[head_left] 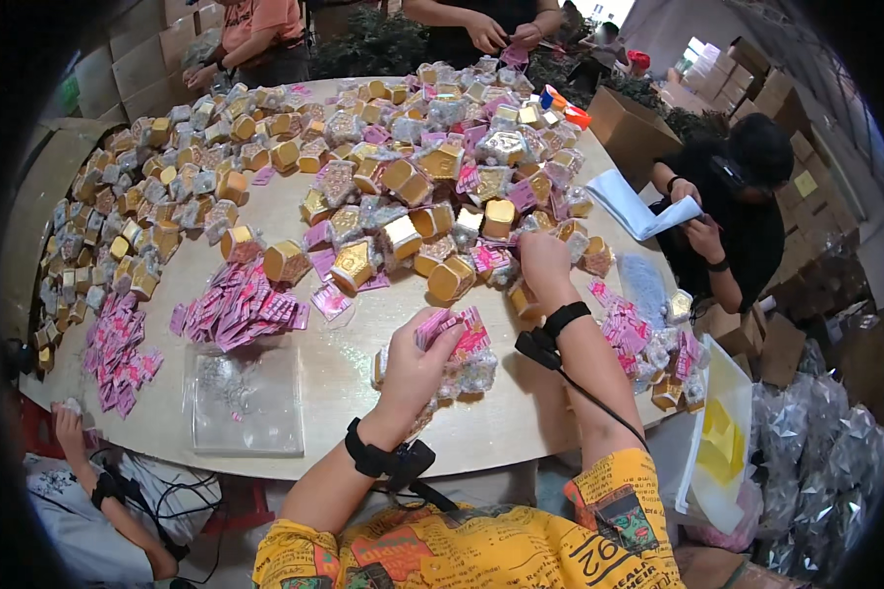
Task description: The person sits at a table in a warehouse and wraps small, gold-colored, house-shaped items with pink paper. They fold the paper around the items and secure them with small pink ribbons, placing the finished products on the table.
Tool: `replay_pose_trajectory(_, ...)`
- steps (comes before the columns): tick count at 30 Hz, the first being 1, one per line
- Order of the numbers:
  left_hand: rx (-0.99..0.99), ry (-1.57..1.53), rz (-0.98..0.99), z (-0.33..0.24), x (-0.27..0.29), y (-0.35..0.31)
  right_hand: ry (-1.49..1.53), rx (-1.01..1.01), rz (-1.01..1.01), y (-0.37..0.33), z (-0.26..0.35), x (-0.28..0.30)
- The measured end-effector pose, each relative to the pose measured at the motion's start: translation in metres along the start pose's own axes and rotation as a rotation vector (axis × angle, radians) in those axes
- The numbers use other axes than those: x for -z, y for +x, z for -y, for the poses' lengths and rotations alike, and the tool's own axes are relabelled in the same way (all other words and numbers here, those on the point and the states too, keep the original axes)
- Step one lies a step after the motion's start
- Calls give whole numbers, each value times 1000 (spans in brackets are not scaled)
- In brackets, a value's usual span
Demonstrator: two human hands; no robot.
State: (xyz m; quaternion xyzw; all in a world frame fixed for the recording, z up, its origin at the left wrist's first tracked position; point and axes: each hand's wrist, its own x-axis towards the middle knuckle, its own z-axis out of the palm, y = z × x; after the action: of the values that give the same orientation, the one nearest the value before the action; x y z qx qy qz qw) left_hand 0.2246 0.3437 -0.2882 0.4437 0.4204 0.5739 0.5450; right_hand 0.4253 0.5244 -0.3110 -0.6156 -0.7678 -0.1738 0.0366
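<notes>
My left hand (414, 365) is closed around pink printed packets (473, 332), near the table's front edge. A glittery, clear-wrapped piece (469, 375) lies under or against those packets; whether my fingers hold it too is unclear. My right hand (546, 263) reaches into the near right side of a heap of gold, house-shaped pieces (403, 238), many with glittery silvery sides. Its fingertips are hidden, and a gold piece (524, 300) lies just below the hand. Other gold pieces (452, 279) and loose pink packets (332, 299) lie between and left of my hands.
A clear shallow tray (196, 432) rests at the table's front left, by piles of pink packets (236, 309). At right, a person holds a white sheet (648, 211). An orange-and-blue tape dispenser (570, 106) lies far right. Silvery plastic bags (805, 452) stand beside the table.
</notes>
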Motion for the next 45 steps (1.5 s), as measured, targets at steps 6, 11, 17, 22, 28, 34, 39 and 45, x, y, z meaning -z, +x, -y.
replay_pose_trajectory(6, -74, 128, 10, -1, -3, -3, 172, -76, -183, -4, -6, -10)
replay_pose_trajectory(11, -32, 86, 7, 2, -3, -6, 541, -171, -182, -15, -37, 25)
replay_pose_trajectory(17, -205, 262, -21, 13, -9, -6, 929, -10, -118, -30, -78, 116)
replay_pose_trajectory(22, -308, 298, -60, 16, -9, -5, 1052, 271, 229, -65, -56, 195)
replay_pose_trajectory(28, -412, 399, -45, 9, -10, -7, 798, 620, 294, -105, 9, 197)
replay_pose_trajectory(34, -441, 420, 12, 5, -6, -9, 937, 513, 33, -111, 36, 154)
replay_pose_trajectory(39, -451, 444, 66, 3, -1, -7, 857, 594, -38, -107, 36, 145)
replay_pose_trajectory(45, -332, 349, 266, -6, 4, -10, 860, 605, -2, -110, 21, 154)
